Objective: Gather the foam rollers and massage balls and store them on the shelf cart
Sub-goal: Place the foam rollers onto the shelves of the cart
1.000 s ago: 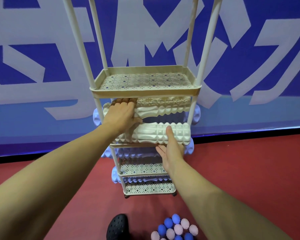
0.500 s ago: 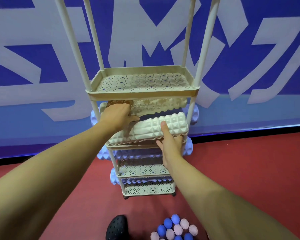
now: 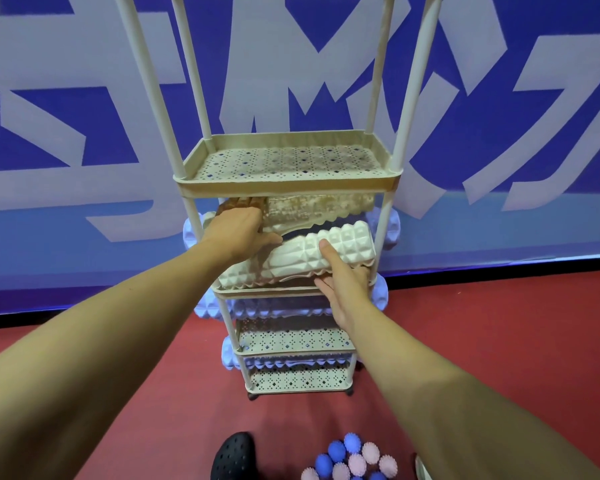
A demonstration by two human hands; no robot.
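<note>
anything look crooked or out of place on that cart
Yes. The front white roller lies tilted on the second shelf, its right end higher than its left, with both hands on it. The massage balls sit on the floor, not on the cart.

beige cart (image 3: 284, 183) with dotted perforated shelves, white knobbly roller (image 3: 302, 259), lavender rollers (image 3: 278, 304) below, blue and pink spiky balls (image 3: 352, 459), red floor (image 3: 499, 323), black clog (image 3: 234, 457)
</note>
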